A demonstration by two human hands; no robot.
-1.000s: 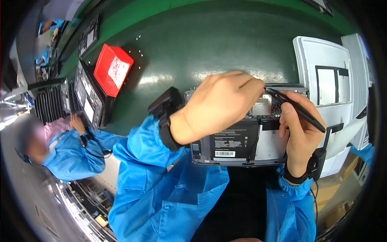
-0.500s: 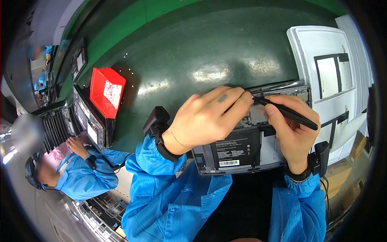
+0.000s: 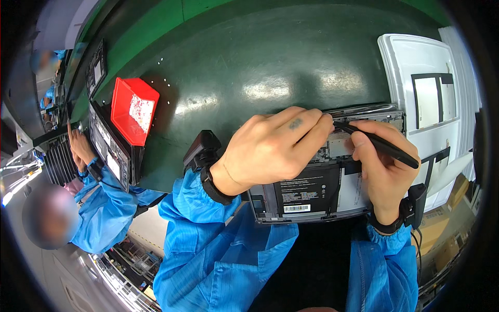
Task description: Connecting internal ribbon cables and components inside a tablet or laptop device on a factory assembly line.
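Two hands are working over one opened laptop (image 3: 312,192), which is lying bottom-up on the green mat (image 3: 249,62) right at the near edge, its black battery and bare circuit board showing. I am holding my left hand (image 3: 270,151) curled over the board, fingertips pressing down near the far edge; whether it is pinching some small part I cannot tell, since the knuckles are hiding the tips. My right hand (image 3: 382,166) is gripping a black stylus-like tool (image 3: 379,145) pen-fashion, its tip touching the board just beside the left fingertips.

I am judging the laptop to be stiff and fairly light, but fragile inside: the board and its connectors are looking delicate, so I am thinking the safe places to take hold are the metal frame edges and corners, never the board or the battery face. The tool is looking thin, rigid and smooth, likely to slip unless held close to its tip.

Farther out, a white tray (image 3: 421,93) with dark inserts is lying to the right, touching the laptop's corner. A red bin (image 3: 132,109) is sitting well apart on the left, beside another open unit (image 3: 106,151), where a co-worker in a blue sleeve (image 3: 104,208) is reaching up.
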